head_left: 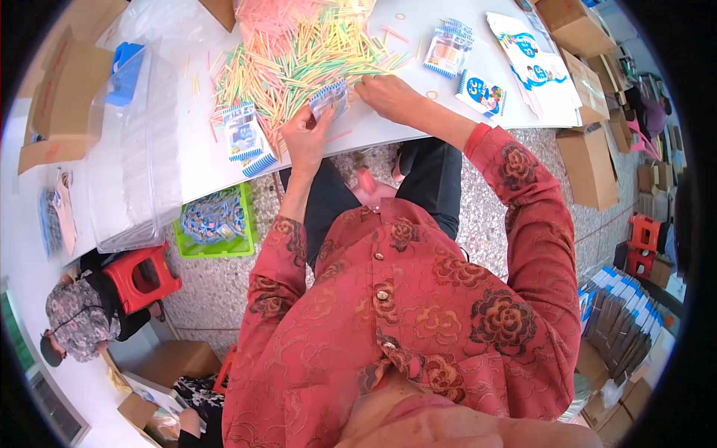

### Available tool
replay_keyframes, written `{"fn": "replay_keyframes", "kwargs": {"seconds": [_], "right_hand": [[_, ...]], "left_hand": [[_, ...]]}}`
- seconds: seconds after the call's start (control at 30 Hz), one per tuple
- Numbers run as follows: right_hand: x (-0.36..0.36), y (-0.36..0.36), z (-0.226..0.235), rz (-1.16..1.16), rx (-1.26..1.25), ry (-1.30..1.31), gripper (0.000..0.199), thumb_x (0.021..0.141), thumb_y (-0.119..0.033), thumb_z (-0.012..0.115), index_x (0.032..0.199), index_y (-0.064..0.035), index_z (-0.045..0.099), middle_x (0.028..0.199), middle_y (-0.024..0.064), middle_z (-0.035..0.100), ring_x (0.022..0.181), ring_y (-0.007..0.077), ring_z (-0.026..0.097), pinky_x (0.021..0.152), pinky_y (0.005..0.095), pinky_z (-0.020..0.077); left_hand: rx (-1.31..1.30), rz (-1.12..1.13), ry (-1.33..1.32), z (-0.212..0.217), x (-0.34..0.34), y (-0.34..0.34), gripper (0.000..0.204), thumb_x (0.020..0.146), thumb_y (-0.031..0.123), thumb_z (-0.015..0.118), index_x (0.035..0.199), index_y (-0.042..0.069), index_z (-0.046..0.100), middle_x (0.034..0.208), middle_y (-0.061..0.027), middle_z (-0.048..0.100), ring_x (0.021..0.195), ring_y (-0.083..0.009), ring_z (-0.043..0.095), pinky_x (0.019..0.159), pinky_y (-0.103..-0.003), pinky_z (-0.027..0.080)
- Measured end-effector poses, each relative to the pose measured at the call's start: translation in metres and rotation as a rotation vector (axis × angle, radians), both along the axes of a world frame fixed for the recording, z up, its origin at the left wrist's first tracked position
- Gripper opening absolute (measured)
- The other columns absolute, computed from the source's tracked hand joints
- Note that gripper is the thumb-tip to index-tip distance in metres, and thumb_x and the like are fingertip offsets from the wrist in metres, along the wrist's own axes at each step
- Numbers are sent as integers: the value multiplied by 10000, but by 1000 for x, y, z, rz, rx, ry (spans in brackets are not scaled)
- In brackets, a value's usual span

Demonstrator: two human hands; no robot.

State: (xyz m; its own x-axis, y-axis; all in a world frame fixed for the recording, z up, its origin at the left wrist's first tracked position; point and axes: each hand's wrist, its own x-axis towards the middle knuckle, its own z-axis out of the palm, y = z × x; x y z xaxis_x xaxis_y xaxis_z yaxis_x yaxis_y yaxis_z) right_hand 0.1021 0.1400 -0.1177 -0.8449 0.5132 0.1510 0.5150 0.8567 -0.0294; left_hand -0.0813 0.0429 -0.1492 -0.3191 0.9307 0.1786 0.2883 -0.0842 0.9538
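Left hand [305,138] pinches a small flat printed packet [329,98] at the table's [202,160] near edge. Right hand [388,95], at 3 o'clock of the packet, rests fingers spread on thin pastel sticks [299,52] heaped at 12 o'clock. Clear rigid bin [134,149] bounds 9 o'clock.

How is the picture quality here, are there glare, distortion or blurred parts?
Head view: the fisheye bends the white table edge and leaves black corners; bright even light washes out the clear plastic bin; the left hand, right hand and coloured sticks look sharp; the chin at the bottom edge is blurred.
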Motion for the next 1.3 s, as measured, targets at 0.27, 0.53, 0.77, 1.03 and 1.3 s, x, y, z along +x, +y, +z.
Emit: {"fn": "replay_keyframes", "kwargs": {"seconds": [0.27,0.53,0.77,1.03,1.3], "right_hand": [[20,23,22,-152,-344,578,47,745,-38,590,771,-5,570,719,125,635,629,277,644,614,347,521],[9,-1,81,-150,-1081,919,102,834,-130,629,824,-30,607,720,7,586,633,70,589,604,215,510],[-1,-11,75,-116,-1163,879,86,824,-100,632,798,-31,586,727,0,592,632,66,578,582,211,500],[-12,-16,72,-109,-889,775,90,820,-105,637,820,-28,591,716,4,600,611,45,535,525,205,465],[-10,-11,70,-65,-750,686,88,791,-112,668,818,-54,608,717,-12,602,611,40,518,546,208,432]], "left_hand": [[76,-22,100,11,10,-8,152,749,95,722,815,-13,638,612,-7,549,535,-65,455,501,-229,384],[82,-20,57,0,10,-3,154,729,55,719,835,-19,635,661,-59,601,564,-107,542,548,-240,447],[98,-48,133,10,14,-5,157,727,55,718,836,-22,633,717,-86,642,624,-138,615,593,-255,489],[135,-51,161,7,14,-2,145,726,59,712,816,-21,630,707,-96,637,606,-169,624,575,-269,492],[96,-46,180,14,15,0,139,733,73,704,803,-18,626,677,-99,625,595,-166,619,564,-274,484]]}}
